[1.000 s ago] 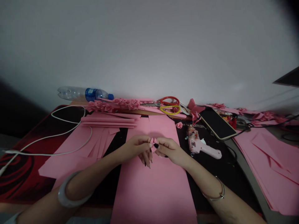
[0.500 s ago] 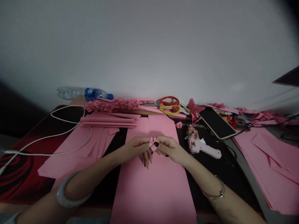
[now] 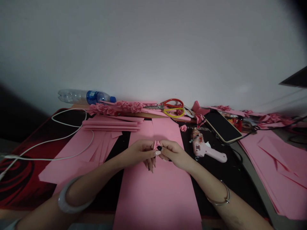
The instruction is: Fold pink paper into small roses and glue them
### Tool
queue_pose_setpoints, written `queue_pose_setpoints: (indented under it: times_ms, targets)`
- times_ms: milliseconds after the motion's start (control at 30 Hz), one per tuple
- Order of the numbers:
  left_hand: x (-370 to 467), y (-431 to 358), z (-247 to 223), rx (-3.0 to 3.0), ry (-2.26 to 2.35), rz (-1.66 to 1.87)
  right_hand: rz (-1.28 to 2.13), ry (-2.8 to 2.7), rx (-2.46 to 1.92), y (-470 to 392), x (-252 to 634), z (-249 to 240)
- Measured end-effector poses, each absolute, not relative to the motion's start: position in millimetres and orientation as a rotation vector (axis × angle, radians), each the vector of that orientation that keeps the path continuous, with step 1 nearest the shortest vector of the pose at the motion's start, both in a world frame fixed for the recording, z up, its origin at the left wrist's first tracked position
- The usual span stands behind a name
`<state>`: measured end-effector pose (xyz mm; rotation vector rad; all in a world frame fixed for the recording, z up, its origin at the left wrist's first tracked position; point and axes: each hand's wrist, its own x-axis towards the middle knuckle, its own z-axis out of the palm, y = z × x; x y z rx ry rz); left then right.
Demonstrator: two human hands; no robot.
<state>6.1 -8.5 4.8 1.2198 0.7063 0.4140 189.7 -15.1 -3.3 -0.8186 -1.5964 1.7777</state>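
Folded pink paper (image 3: 156,144): between both hands, over the pink sheets (image 3: 158,195); we'd guess light, crisp, easily crushed.
Hold: we'd pinch outer edges, lightly.
Left hand (image 3: 141,153): pinching its left side, thumb low.
Right hand (image 3: 176,155): pinching its right side, dark-nailed thumb in front.
Change: we see the left thumb lower than half a second ago, less lower paper showing.
Glue gun (image 3: 208,150): apart, rightward.

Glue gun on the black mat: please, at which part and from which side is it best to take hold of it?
The glue gun is probably best gripped by its handle, coming from the right with the right hand. It lies on its side, and the slim, smooth handle sticks out rightward, away from the bulkier, mottled end.
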Motion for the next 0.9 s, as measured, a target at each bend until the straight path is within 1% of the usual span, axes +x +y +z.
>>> queue_pose_setpoints:
  times_ms: [267, 667, 900]
  targets:
    - [5.3, -7.4, 5.7, 1.207, 0.67, 0.41, 1.833, -1.524, -0.845, -14.9, 190.0, -1.5]
    - [8.0, -13.0, -1.5, 1.26, 0.691, 0.492, 1.636, -1.673, -0.936, -18.8, 183.9, 2.2]
    - [8.3, -12.2, 1.1, 1.269, 0.712, 0.482, 1.8, -1.623, -0.849, -15.1, 184.2, 6.3]
